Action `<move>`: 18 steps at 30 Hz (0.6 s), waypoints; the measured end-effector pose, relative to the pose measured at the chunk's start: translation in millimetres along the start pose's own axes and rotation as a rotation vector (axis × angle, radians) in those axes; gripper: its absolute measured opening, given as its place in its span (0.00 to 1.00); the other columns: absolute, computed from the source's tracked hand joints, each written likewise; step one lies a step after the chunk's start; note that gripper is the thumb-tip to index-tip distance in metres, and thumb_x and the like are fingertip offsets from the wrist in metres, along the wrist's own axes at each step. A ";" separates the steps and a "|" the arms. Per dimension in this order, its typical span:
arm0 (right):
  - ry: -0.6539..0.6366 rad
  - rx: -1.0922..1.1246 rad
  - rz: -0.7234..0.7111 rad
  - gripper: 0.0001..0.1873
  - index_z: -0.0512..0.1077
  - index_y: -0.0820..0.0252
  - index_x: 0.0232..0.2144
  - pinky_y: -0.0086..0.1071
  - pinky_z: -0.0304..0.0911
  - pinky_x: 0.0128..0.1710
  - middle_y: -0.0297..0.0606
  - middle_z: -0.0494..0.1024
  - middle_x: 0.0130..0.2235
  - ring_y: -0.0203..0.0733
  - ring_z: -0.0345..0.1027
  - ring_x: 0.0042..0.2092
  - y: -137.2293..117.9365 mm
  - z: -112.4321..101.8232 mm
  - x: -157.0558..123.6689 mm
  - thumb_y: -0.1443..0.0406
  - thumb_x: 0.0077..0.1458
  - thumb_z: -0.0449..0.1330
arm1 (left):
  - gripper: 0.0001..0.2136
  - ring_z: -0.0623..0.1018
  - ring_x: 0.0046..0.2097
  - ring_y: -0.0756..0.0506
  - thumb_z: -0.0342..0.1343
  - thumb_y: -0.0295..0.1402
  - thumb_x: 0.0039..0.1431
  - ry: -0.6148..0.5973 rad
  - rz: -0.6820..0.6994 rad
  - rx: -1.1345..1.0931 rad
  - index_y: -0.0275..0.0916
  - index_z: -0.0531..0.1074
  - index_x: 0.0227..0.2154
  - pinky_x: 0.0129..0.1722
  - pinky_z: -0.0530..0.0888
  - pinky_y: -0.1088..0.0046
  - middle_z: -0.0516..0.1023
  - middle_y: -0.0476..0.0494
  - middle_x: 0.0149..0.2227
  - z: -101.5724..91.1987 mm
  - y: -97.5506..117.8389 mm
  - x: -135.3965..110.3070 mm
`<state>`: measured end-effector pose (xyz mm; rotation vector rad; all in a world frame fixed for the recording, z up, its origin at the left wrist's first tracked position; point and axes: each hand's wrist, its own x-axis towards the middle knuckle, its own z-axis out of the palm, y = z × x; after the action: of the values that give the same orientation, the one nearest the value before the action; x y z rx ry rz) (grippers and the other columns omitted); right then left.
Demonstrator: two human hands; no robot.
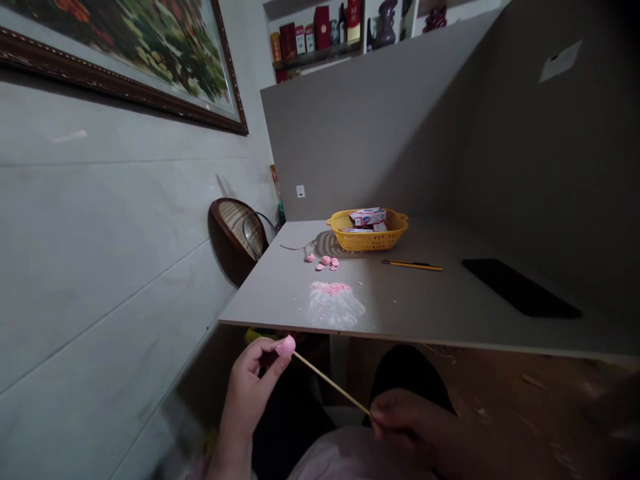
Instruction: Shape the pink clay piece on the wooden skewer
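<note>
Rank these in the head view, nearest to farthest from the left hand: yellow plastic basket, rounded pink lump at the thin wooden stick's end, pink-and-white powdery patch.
1. Rounded pink lump: held in the left hand.
2. Pink-and-white powdery patch: near the grey table's front edge.
3. Yellow plastic basket: toward the back.

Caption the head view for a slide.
Left hand pinches a pink lump; right hand holds a wooden stick meeting it.

A home is suggested: bottles and boxes are shelved above the desk, and a framed painting is hung to its left.
</note>
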<state>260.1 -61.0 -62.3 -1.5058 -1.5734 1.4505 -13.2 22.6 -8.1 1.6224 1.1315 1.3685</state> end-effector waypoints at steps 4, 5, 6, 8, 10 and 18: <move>0.203 -0.095 -0.053 0.24 0.74 0.58 0.32 0.31 0.62 0.28 0.36 0.74 0.26 0.40 0.68 0.27 -0.3 4.9 -6.9 0.47 0.63 0.50 | 0.14 0.80 0.36 0.44 0.70 0.45 0.52 0.070 -0.140 -0.017 0.38 0.82 0.33 0.38 0.74 0.72 0.84 0.42 0.34 9.8 -4.5 -1.7; 0.342 -0.194 -0.106 0.22 0.75 0.58 0.37 0.34 0.65 0.34 0.41 0.79 0.34 0.44 0.73 0.34 -1.5 4.4 -11.1 0.49 0.64 0.51 | 0.15 0.80 0.36 0.44 0.70 0.45 0.51 0.092 -0.164 -0.056 0.38 0.82 0.33 0.38 0.74 0.71 0.84 0.42 0.34 12.9 -6.2 -2.2; 0.478 -0.309 -0.171 0.20 0.76 0.57 0.41 0.38 0.66 0.39 0.44 0.81 0.40 0.47 0.74 0.39 -2.3 3.0 -15.3 0.51 0.64 0.52 | 0.15 0.80 0.37 0.44 0.70 0.45 0.50 0.113 -0.177 -0.092 0.38 0.82 0.33 0.38 0.75 0.71 0.84 0.42 0.34 15.4 -7.5 -2.5; 0.638 -0.500 -0.305 0.17 0.77 0.54 0.43 0.41 0.66 0.42 0.45 0.82 0.44 0.50 0.75 0.41 -2.4 -0.9 -21.6 0.53 0.65 0.52 | 0.15 0.80 0.37 0.44 0.71 0.45 0.49 0.138 -0.191 -0.133 0.38 0.82 0.32 0.39 0.74 0.72 0.84 0.43 0.33 18.0 -8.1 -3.2; 0.607 -0.482 -0.362 0.17 0.77 0.52 0.37 0.37 0.66 0.38 0.41 0.82 0.38 0.46 0.75 0.37 -1.0 -4.6 -24.0 0.53 0.66 0.52 | 0.14 0.80 0.37 0.44 0.70 0.44 0.50 0.151 -0.186 -0.132 0.38 0.81 0.31 0.39 0.74 0.72 0.84 0.43 0.33 16.8 -5.0 -3.8; -0.082 0.181 0.074 0.30 0.71 0.55 0.25 0.28 0.42 0.14 0.22 0.55 0.15 0.31 0.40 0.14 1.7 0.6 -8.4 0.37 0.55 0.51 | 0.10 0.80 0.37 0.44 0.68 0.41 0.55 0.055 -0.055 -0.039 0.39 0.81 0.33 0.40 0.74 0.72 0.83 0.43 0.35 10.4 5.8 -4.8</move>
<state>262.3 -69.2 -61.5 -1.4284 -1.4027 1.6675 -2.2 16.3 -6.3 1.5238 1.1656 1.3987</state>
